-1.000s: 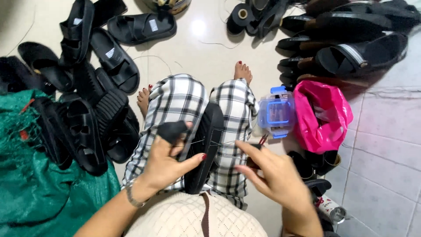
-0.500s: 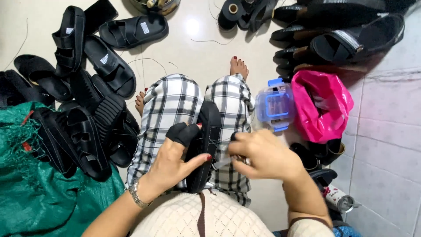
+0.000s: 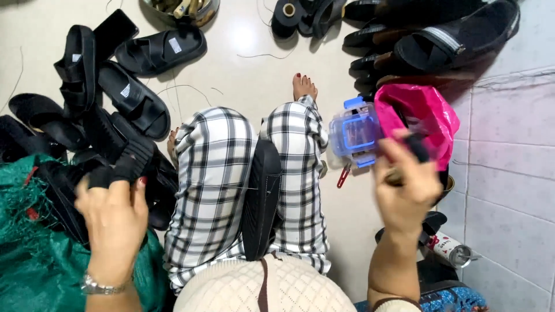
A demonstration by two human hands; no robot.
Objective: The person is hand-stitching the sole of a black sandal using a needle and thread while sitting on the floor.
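In the head view, a ribbed black strap (image 3: 128,163) is gripped by the left hand (image 3: 113,222) over the pile of black sandals (image 3: 104,110) at the left side of the floor (image 3: 248,63), beside a green cloth (image 3: 29,260). A black sole (image 3: 261,199) is left lying between the checked trouser legs (image 3: 214,190), touched by neither hand. The right hand (image 3: 407,185) is blurred and closed around a small dark piece (image 3: 417,147), just beside a clear blue box (image 3: 354,132) and a pink bag (image 3: 425,112).

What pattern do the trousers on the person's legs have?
The trousers have a black-and-white check pattern, which shows in the head view. A black sole piece lies between the legs.
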